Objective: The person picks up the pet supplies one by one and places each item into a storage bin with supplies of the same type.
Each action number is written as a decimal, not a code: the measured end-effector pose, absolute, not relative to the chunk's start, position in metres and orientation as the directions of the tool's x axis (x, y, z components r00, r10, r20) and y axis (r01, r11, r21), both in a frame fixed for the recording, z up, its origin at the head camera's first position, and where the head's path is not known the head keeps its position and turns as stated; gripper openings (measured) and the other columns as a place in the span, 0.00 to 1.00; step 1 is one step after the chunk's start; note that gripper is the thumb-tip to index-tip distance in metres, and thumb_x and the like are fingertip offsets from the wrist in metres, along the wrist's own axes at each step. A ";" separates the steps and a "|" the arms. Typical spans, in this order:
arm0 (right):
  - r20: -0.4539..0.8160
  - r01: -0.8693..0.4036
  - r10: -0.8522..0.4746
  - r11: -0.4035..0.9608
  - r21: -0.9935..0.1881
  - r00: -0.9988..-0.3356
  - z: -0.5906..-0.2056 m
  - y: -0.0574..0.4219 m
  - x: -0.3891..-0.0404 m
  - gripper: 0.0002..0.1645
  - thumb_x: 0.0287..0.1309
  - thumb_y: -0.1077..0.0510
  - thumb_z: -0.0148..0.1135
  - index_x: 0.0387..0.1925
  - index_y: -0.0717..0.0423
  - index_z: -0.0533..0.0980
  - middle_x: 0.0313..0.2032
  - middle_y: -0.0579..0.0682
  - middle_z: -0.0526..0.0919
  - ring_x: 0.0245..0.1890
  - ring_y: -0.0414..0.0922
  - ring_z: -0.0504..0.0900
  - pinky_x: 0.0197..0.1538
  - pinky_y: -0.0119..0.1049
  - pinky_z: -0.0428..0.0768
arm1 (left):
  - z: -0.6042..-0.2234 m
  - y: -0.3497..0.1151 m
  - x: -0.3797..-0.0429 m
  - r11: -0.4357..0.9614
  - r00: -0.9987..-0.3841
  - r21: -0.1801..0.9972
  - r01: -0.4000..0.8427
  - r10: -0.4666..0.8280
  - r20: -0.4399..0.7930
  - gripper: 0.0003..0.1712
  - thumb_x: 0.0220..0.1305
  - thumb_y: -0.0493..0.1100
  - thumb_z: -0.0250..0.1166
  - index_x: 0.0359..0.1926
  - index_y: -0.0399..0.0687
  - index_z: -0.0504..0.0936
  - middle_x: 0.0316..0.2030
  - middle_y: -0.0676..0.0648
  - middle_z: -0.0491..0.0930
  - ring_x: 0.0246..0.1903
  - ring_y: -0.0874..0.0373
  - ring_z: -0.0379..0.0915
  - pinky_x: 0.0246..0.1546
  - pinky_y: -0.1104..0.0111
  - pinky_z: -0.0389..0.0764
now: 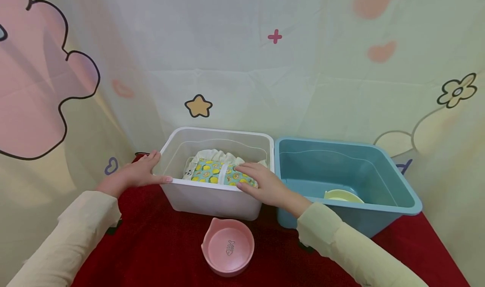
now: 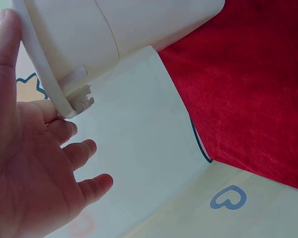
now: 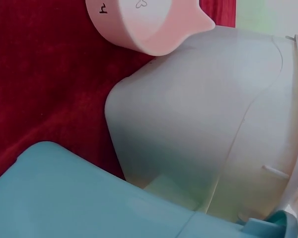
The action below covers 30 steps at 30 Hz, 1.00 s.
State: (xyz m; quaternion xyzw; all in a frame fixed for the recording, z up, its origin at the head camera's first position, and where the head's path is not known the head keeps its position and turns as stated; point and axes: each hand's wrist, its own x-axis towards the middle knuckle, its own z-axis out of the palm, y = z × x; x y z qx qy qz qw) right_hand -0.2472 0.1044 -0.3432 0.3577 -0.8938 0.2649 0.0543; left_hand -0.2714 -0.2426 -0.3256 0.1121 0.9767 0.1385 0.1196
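My left hand (image 1: 138, 173) rests at the left front corner of a white plastic bin (image 1: 216, 198), its thumb along the front rim. In the left wrist view the left hand (image 2: 37, 163) has its index finger at the rim's corner and the other fingers loosely extended. Inside the bin lies a folded cloth item (image 1: 210, 169) with a lemon print, a white strap and cream ruffles. My right hand (image 1: 267, 183) reaches over the front right rim, fingers extended over the cloth's right end. The right wrist view mostly shows the white bin's outer side (image 3: 188, 109).
Right of the white bin stands a blue bin (image 1: 379, 209) with a pale yellow dish (image 1: 342, 194) inside. In front, a pink cat-eared bowl (image 1: 227, 253) with a fishbone print sits on red cloth (image 1: 151, 245). A printed curtain (image 1: 242, 46) hangs behind.
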 end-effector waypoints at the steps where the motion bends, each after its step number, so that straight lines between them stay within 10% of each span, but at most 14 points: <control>1: 0.287 -0.667 -0.610 0.601 -0.440 -0.739 -0.343 0.105 -0.246 0.28 0.56 0.48 0.55 0.57 0.53 0.68 0.58 0.54 0.69 0.60 0.50 0.64 0.60 0.49 0.64 | -0.326 -0.243 -0.271 0.936 -0.946 0.297 0.186 0.252 -0.203 0.64 0.46 0.73 0.54 0.66 0.30 0.40 0.65 0.28 0.36 0.63 0.29 0.33 0.54 0.34 0.43; 30: 0.414 -0.735 -0.608 0.529 -0.425 -0.677 -0.356 0.114 -0.221 0.25 0.53 0.52 0.59 0.54 0.51 0.71 0.54 0.51 0.73 0.56 0.46 0.69 0.54 0.45 0.72 | -0.325 -0.241 -0.269 0.932 -0.947 0.315 0.179 0.250 -0.201 0.63 0.46 0.72 0.54 0.66 0.31 0.40 0.65 0.29 0.37 0.63 0.30 0.33 0.54 0.34 0.43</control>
